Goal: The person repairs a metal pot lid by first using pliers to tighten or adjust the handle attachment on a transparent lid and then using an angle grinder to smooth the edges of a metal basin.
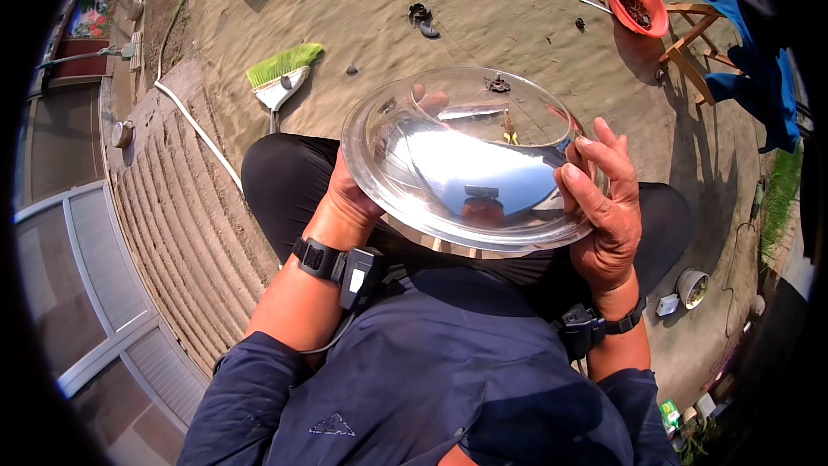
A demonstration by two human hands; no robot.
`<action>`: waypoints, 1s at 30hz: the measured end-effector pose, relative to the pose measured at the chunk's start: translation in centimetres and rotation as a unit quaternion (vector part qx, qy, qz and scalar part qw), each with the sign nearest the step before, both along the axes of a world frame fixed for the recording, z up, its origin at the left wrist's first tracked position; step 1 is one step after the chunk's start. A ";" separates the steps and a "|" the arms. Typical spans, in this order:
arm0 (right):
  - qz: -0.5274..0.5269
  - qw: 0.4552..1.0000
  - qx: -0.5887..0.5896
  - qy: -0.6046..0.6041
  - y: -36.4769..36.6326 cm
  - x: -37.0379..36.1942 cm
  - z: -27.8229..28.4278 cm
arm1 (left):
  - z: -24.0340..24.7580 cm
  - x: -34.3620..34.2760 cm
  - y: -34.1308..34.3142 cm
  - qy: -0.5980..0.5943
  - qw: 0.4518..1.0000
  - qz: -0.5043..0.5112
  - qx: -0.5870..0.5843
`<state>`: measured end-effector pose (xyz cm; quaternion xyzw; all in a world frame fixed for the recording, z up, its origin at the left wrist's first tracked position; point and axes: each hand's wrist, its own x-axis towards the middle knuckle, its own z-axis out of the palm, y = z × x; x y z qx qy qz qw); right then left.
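Note:
A clear, round, bowl-like piece with a wide rim (pixel 379 181) is held tilted above my lap. Bright reflections cover much of its face, and the ground shows through its far part. My left hand (pixel 352 198) grips the left edge, its fingers mostly hidden under the rim. At the right edge, my right hand (pixel 608 198) has its thumb and fingers closed on the rim, with some fingers pointing up. Seen through the clear piece are yellow-handled pliers (pixel 510 131) and a small dark part (pixel 498 84), both apparently on the ground.
A green-bristled broom (pixel 286 67) lies ahead to the left. Small black parts (pixel 421 17) are on the ground ahead. An orange-red basin (pixel 636 4) stands far right beside a wooden stool (pixel 690 43) draped with blue cloth (pixel 750 95). A pale hose (pixel 197 125) runs along the left.

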<state>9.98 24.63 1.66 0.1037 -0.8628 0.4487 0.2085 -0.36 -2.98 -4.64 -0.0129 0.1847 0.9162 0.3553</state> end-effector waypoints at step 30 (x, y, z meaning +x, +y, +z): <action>0.019 0.756 -0.636 -0.153 -0.6 -3.1 -0.1 | 4.7 2.8 5.2 -0.076 0.989 -0.120 -0.049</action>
